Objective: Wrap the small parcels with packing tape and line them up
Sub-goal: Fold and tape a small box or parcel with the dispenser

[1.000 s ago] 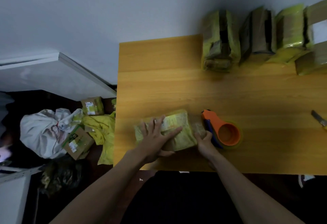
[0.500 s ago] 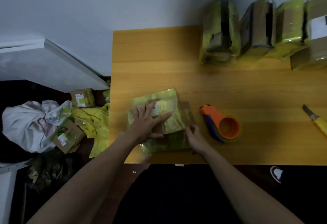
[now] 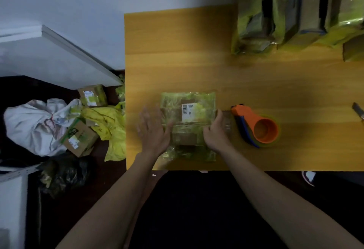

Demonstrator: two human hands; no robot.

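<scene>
Head view: a green-wrapped parcel (image 3: 188, 124) lies flat near the front edge of the wooden counter (image 3: 177, 55), label up. The left hand (image 3: 154, 130), fingers straight, rests at the parcel's left edge. The right hand (image 3: 215, 132) curls its grip round the parcel's right edge. Just right of the parcel sits an orange tape dispenser (image 3: 258, 126). Wrapped parcels (image 3: 285, 12) line the counter's far edge.

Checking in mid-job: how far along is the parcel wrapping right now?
Done: a row of wrapped parcels stands at the table's far edge. In hand: one parcel lies flat near the front edge; the left hand rests open at its left side, the right hand grips its right edge, beside the tape dispenser. Left: lining it up, plus boxes on the floor.
</scene>
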